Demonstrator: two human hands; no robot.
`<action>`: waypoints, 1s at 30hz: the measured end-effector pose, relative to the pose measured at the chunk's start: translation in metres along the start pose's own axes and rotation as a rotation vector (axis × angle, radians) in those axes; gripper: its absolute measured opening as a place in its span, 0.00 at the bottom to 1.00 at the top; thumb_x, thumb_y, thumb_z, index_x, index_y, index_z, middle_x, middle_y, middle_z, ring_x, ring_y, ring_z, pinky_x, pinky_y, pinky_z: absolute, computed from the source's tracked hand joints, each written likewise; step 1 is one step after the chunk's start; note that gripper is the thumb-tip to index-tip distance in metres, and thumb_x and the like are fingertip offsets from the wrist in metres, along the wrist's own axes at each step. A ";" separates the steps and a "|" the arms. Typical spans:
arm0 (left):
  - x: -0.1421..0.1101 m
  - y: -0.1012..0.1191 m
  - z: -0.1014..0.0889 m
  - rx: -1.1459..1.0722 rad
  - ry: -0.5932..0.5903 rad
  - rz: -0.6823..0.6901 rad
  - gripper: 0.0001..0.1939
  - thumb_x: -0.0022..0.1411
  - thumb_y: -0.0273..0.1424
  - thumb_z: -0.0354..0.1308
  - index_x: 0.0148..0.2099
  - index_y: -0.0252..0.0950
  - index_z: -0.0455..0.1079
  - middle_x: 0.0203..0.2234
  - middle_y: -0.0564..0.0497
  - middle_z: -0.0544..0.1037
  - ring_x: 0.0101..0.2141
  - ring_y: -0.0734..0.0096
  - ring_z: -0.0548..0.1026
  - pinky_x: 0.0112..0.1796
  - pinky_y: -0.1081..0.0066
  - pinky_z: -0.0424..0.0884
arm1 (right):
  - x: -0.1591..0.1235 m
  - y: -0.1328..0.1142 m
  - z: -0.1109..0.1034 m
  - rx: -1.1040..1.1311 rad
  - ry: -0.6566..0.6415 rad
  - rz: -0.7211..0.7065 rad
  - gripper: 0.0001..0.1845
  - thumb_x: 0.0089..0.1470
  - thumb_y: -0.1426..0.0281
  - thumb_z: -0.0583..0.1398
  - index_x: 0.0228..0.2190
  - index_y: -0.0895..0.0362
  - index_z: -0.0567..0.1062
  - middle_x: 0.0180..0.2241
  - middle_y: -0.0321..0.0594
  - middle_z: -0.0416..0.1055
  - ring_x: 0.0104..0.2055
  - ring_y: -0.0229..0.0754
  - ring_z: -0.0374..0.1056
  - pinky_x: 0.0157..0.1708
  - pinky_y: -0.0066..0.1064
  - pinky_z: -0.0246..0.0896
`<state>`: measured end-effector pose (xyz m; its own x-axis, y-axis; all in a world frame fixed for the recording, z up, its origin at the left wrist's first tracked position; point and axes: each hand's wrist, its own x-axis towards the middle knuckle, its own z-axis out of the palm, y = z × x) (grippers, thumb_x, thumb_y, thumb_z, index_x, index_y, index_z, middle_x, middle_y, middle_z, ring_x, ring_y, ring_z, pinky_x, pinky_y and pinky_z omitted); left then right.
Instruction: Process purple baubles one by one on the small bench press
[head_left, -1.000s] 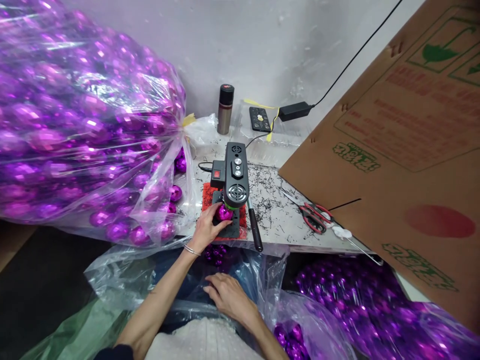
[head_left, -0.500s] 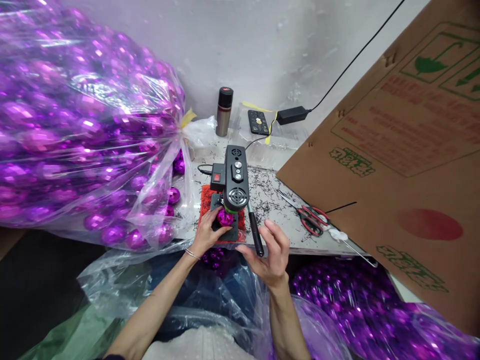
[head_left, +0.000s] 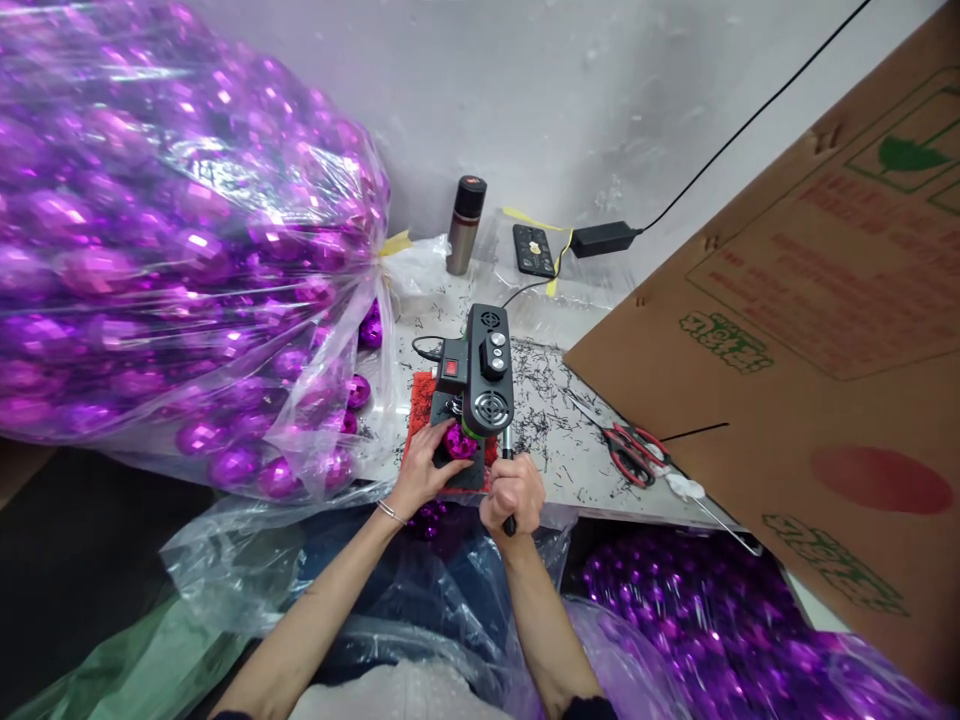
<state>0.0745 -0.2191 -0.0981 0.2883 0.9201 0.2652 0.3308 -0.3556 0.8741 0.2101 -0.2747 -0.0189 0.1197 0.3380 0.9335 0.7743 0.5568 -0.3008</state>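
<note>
Ball (head_left: 460,441) | within left grip (head_left: 424,470), thumb-to-forefinger, seemingly clamped | right grip (head_left: 517,493) clamped on lever (head_left: 510,525)

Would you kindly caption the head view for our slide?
Left hand holds a shiny purple ball under a black machine; right hand grips its black lever handle.

Fingers of the right hand (head_left: 516,495) hide much of the lever handle (head_left: 510,525), while the left hand (head_left: 421,470) and the overhanging machine head (head_left: 491,370) cover parts of a purple ball (head_left: 460,443). The frame crops the bulging bag (head_left: 150,250) at left, the cardboard box (head_left: 750,400) at right and a black cord (head_left: 750,121) at the far edge. The box's red lettering (head_left: 847,240) is too blurred to read.
</note>
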 end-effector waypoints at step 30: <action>0.008 -0.005 0.008 -0.039 -0.014 0.029 0.33 0.59 0.41 0.75 0.64 0.41 0.72 0.58 0.40 0.81 0.60 0.47 0.77 0.63 0.45 0.71 | -0.003 0.012 -0.002 0.006 -0.029 -0.067 0.19 0.73 0.70 0.46 0.27 0.51 0.60 0.23 0.30 0.63 0.24 0.35 0.59 0.30 0.32 0.58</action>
<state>0.0828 -0.2110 -0.1037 0.3102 0.9070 0.2848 0.2870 -0.3749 0.8815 0.2199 -0.2707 -0.0250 0.0498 0.3213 0.9457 0.7763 0.5833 -0.2391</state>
